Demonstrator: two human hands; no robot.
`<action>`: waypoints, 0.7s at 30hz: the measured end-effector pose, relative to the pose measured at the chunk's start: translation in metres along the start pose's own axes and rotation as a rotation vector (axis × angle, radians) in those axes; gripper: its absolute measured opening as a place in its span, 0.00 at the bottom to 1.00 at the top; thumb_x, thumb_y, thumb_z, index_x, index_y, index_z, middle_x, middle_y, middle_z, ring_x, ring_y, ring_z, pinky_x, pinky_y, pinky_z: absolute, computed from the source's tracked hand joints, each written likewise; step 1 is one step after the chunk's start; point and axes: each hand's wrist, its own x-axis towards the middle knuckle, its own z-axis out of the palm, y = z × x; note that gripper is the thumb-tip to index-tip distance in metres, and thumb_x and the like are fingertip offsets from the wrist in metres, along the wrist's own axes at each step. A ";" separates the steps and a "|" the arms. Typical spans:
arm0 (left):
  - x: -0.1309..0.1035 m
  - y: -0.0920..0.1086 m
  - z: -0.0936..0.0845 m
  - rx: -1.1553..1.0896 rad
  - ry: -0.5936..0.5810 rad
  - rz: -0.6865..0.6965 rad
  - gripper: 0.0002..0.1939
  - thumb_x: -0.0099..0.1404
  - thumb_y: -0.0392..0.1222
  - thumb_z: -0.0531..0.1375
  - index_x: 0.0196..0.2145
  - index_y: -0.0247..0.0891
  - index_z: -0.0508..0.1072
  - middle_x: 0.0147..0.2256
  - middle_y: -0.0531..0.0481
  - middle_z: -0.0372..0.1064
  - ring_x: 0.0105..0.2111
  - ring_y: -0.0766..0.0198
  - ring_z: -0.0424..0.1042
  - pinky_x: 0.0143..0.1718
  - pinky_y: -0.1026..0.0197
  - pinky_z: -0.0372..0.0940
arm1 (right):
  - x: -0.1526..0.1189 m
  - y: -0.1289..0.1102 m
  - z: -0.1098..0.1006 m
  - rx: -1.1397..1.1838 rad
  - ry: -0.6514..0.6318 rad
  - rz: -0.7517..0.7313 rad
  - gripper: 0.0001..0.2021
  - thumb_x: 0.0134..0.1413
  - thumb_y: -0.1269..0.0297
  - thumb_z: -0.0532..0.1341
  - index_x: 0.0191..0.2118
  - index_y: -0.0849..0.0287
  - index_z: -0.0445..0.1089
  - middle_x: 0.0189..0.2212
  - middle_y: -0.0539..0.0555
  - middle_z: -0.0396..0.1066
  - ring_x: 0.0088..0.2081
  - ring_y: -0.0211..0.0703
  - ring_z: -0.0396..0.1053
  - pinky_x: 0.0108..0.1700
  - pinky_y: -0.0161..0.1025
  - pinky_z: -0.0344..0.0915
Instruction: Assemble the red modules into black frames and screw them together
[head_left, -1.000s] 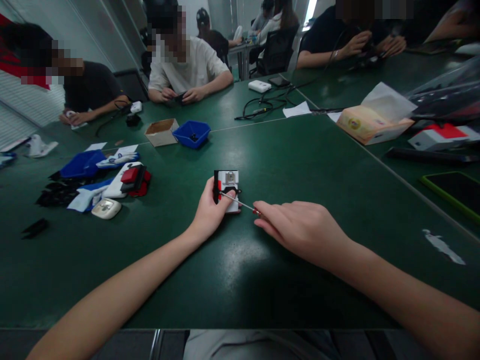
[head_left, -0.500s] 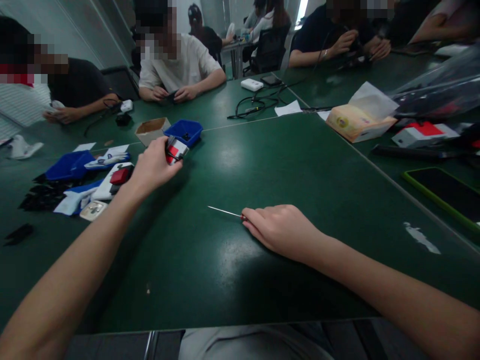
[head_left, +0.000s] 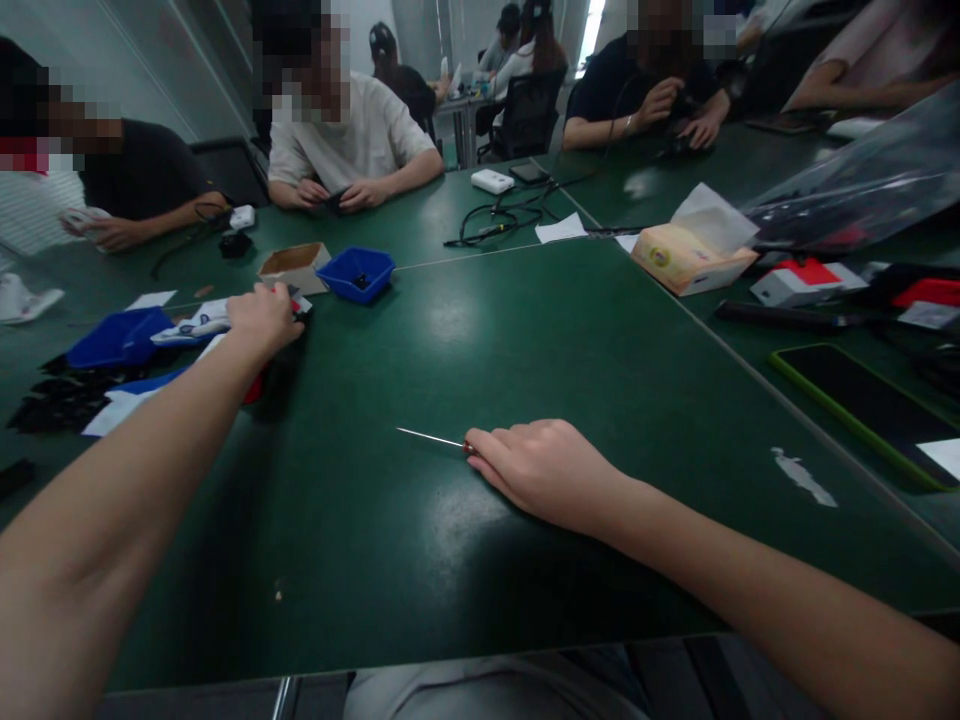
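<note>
My right hand (head_left: 544, 465) rests on the green table (head_left: 480, 360), closed round the red handle of a screwdriver (head_left: 431, 438) whose thin metal shaft points left. Over at the left, my left hand (head_left: 264, 318) is closed on a small red and white device (head_left: 301, 303), mostly hidden behind the fingers. Just behind that hand stand an open cardboard box (head_left: 294, 268) and a blue tray (head_left: 356, 275) with small black parts in it. White and blue gloves (head_left: 196, 325) lie to the left of my left hand.
Another blue tray (head_left: 120, 338) and a pile of black parts (head_left: 64, 400) lie at the left. A tissue box (head_left: 694, 255), a green-edged phone (head_left: 862, 405) and a black cable (head_left: 502, 215) are on the table. Several people sit around it.
My left hand has moved left with the device, from beside the blue tray to beside the gloves. My right hand still holds the screwdriver. The view has shifted slightly.
</note>
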 end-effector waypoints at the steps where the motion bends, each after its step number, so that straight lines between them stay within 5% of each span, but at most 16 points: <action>1: 0.000 0.000 0.000 -0.009 0.001 0.002 0.54 0.46 0.71 0.65 0.58 0.25 0.63 0.63 0.32 0.60 0.63 0.34 0.57 0.60 0.34 0.48 | 0.000 0.000 0.000 -0.002 0.001 -0.003 0.14 0.76 0.60 0.50 0.47 0.58 0.70 0.31 0.52 0.78 0.29 0.41 0.75 0.27 0.40 0.46; 10: -0.012 0.008 0.002 -0.045 0.017 0.016 0.42 0.55 0.65 0.63 0.56 0.29 0.66 0.60 0.35 0.62 0.64 0.31 0.57 0.60 0.32 0.48 | 0.000 -0.001 -0.001 0.035 0.007 -0.009 0.13 0.76 0.60 0.50 0.47 0.58 0.71 0.32 0.52 0.78 0.30 0.43 0.76 0.28 0.40 0.48; 16: -0.033 0.012 -0.020 -0.034 0.012 0.009 0.44 0.57 0.66 0.63 0.60 0.31 0.64 0.60 0.35 0.64 0.60 0.33 0.63 0.58 0.31 0.55 | 0.000 0.001 -0.002 0.055 0.003 -0.004 0.12 0.75 0.61 0.51 0.47 0.58 0.70 0.33 0.52 0.79 0.31 0.42 0.76 0.29 0.39 0.51; 21: -0.065 0.001 -0.035 0.168 -0.036 -0.098 0.45 0.64 0.72 0.51 0.64 0.31 0.62 0.59 0.28 0.65 0.56 0.28 0.67 0.48 0.31 0.65 | 0.000 0.001 -0.003 0.054 0.023 0.005 0.12 0.75 0.61 0.51 0.47 0.58 0.71 0.33 0.53 0.79 0.31 0.42 0.76 0.30 0.38 0.52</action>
